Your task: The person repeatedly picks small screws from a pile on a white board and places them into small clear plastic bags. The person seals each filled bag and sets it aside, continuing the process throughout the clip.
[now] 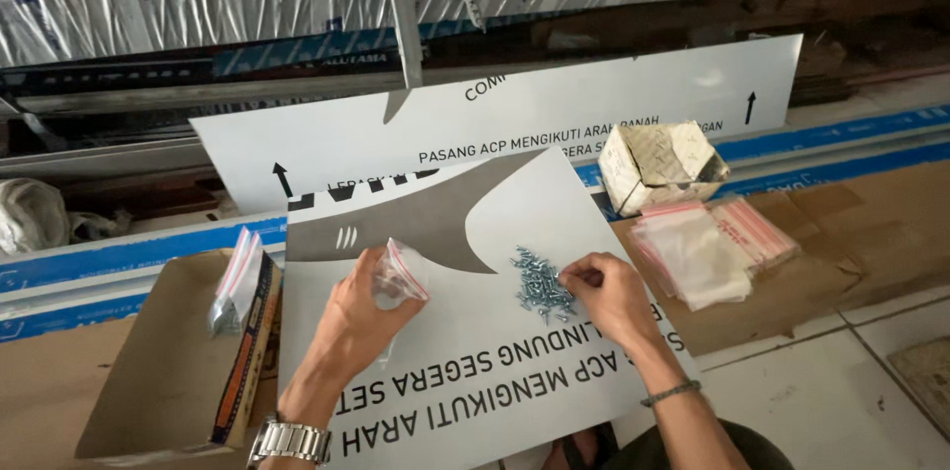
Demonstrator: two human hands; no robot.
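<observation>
Just then your left hand (361, 317) held a small clear zip bag with a red seal strip (399, 275) pinched between thumb and fingers, its mouth tilted up toward the heap — a hold that kept the opening ready. Your right hand (609, 297) rested at the edge of the pile of small silvery screws (539, 284), fingertips closed together on what looked like a screw or two, though the pinch itself was too small to read surely. The screws lay on the white printed panel (515, 371), a flat bed that kept them from rolling off. More empty clear bags (708, 247) lay stacked to the right, near an open grey cardboard box (658, 165); filled bags stood in a brown carton (242, 317) at your left.
</observation>
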